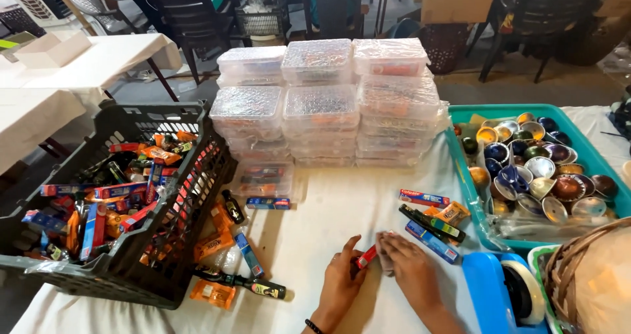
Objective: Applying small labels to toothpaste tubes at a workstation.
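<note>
Both hands rest at the near edge of the white-covered table: the left hand pinches a small red packet between thumb and fingertips, while the right hand lies flat beside it, fingers pressed together over a pale bit of wrapping that touches the packet. Largest on the table, a black plastic crate at the left edge is tipped toward the middle and holds many small boxes, sachets and tiny bottles; a few have spilled out beside it. At the far edge stand stacks of clear lidded boxes, already filled and closed, which suggests much packing is done, though the crate's load remains. A teal tray of shiny foil capsules sits at the right edge. Between tray and hands lie loose small boxes and a dark bottle.
</note>
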